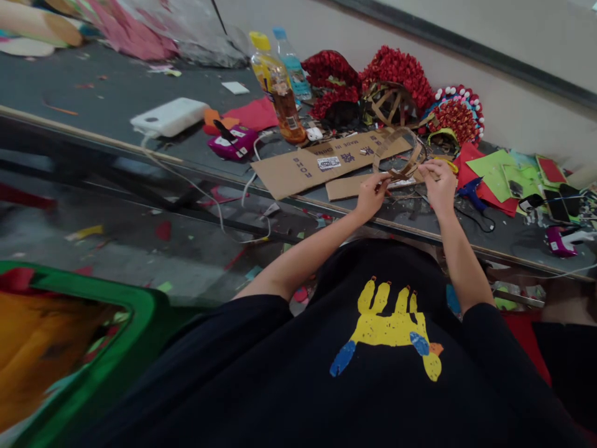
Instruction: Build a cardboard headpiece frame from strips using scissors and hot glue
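Both my hands hold a brown frame of bent cardboard strips (410,163) just above the table's front edge. My left hand (372,194) pinches its lower left end. On the other side, the fingers of my right hand (439,180) are closed on the frame's right part; the exact grip is partly hidden. Beneath the frame lie a printed cardboard piece (298,169) and a narrower cardboard strip (342,188). A blue glue gun (473,191) rests right of my right hand, near a red sheet (489,183).
Behind stand a tea bottle (285,102), a water bottle (298,71) and red ruffled headpieces (396,71). A white power bank (170,117) with a hanging cable and a purple tape dispenser (233,142) lie left. Green paper (497,171) lies right. A green bin (144,311) stands low left.
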### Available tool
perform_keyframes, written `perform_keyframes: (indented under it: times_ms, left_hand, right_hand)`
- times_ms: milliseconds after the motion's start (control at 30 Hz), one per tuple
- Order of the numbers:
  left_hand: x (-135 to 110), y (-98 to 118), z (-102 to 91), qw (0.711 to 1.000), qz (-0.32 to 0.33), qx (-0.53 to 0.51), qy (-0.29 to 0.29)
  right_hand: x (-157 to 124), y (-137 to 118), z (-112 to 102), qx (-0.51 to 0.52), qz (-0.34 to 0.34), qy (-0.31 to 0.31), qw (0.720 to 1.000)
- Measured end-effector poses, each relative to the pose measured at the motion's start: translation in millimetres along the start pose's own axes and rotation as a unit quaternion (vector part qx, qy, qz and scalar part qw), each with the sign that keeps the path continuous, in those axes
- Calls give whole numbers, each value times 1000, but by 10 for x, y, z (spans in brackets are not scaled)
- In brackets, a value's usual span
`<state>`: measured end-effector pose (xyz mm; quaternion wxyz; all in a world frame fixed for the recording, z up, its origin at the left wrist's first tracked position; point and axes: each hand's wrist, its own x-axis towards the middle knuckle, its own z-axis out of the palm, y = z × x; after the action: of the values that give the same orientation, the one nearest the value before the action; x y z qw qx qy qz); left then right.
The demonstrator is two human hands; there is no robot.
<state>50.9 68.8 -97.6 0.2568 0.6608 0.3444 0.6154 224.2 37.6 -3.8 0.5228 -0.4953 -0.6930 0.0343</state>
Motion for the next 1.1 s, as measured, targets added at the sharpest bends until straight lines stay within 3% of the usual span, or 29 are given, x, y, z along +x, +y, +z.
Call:
perform_keyframes:
  times_ms: [167,333,600,1100]
  left_hand:
    - [6,12,3,1000,-15,-8,-5]
    - [13,48,-9,1000,-13,-13,-5]
    - [9,49,-11,1000,11,1,1]
    - [10,89,-40,1000,8,19,-11]
  right_hand:
    - [141,-146,6,-4,-45,-63,997]
    - [47,-254,-44,-28,-48,-84,995]
    - [-148,-45,-118,-83,-36,-114,989]
    - [-185,-16,76,-112,-19,-134,985]
